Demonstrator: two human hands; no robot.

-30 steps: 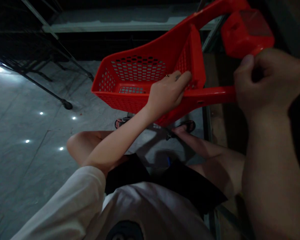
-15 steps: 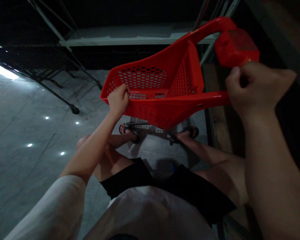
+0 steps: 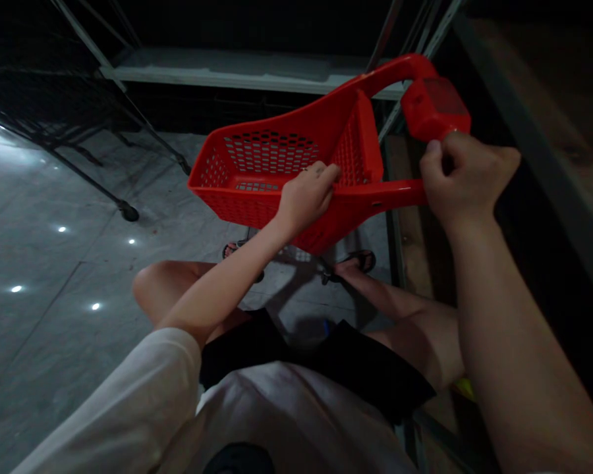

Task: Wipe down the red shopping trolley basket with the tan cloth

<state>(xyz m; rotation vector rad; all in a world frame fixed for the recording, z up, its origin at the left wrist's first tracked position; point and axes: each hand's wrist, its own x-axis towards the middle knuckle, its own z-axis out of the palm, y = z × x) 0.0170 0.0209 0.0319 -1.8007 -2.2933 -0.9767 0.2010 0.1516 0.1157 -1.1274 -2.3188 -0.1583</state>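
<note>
In front of my knees stands a red plastic shopping cart point(image 3: 257, 207) with perforated walls and nothing visible inside its basket. My left hand point(image 3: 306, 197) is curled over the near rim, around the middle of the side, fingers bent to the inside. At the handle end, my right hand point(image 3: 467, 174) is wrapped round the handle bar, close to the red block point(image 3: 437, 108) mounted on it. The cart's lower frame shows partly between my feet, and my left forearm hides some of it.
A metal rack with a pale shelf point(image 3: 257, 76) stands behind the cart. At the left is a dark wire-frame structure with a caster point(image 3: 128, 210) on the grey floor point(image 3: 44, 342). Wooden beams point(image 3: 410, 230) run along the right, beside my leg.
My left hand has moved along the cart's near rim, from the front end toward the handle. The right hand keeps its grip on the handle. The view has shifted slightly.
</note>
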